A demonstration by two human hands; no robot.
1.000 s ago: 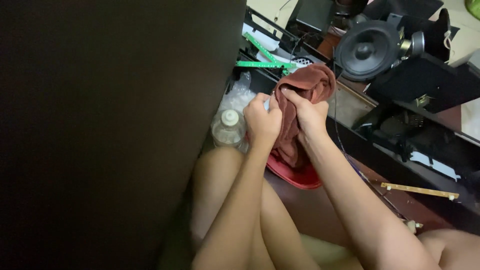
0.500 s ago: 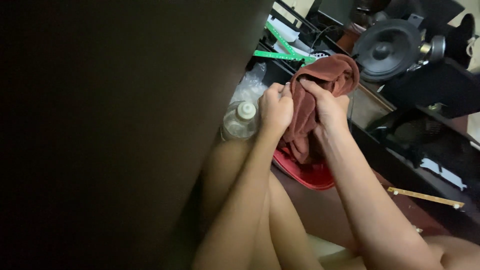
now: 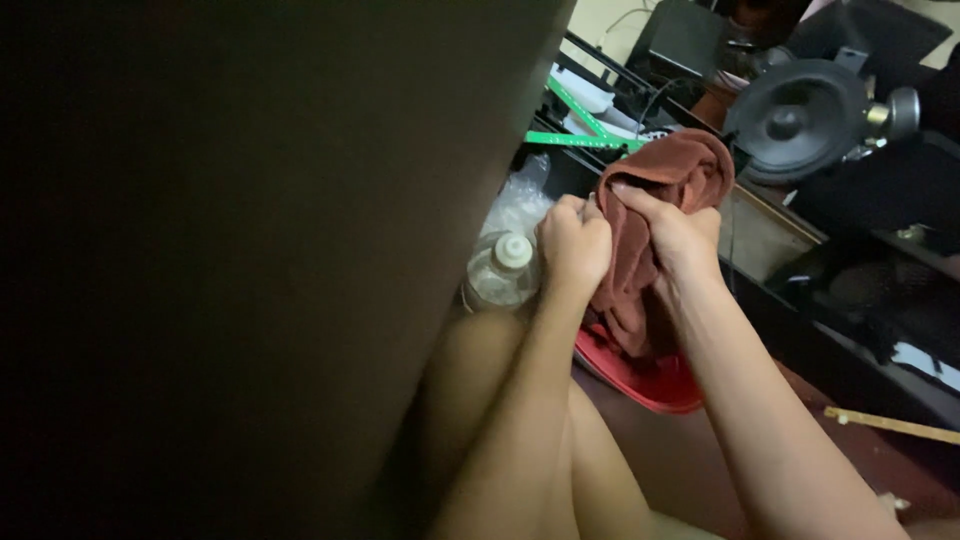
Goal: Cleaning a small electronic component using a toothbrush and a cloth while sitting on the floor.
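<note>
Dim and cluttered, the room shows mostly on the right side of the view; a broad dark panel point(image 3: 230, 250) close to the camera blocks the whole left half. Beyond the hands, a round black speaker point(image 3: 800, 120) sits at the upper right, with green strips point(image 3: 585, 140) lying crosswise just left of it among cables and dark boxes. A thin wooden stick point(image 3: 890, 425) lies at the lower right on the dark floor.

Both forearms reach up from the bottom of the view over the person's bare legs. The left hand point(image 3: 573, 245) is closed into a fist, fingers curled together; what it grips is hidden, though it sits against the left edge of the cloth point(image 3: 665, 175). The right hand point(image 3: 672, 228) has its fingers clamped on the cloth, a reddish-brown towel bunched above the knuckles and hanging down below them. The cloth's lower end drops onto a red tray point(image 3: 650, 385) just beneath the hands.

Just left of the left hand stands a clear bottle point(image 3: 503, 275) with a white cap, seen from above, and crumpled clear plastic point(image 3: 520, 205) lies behind it.
</note>
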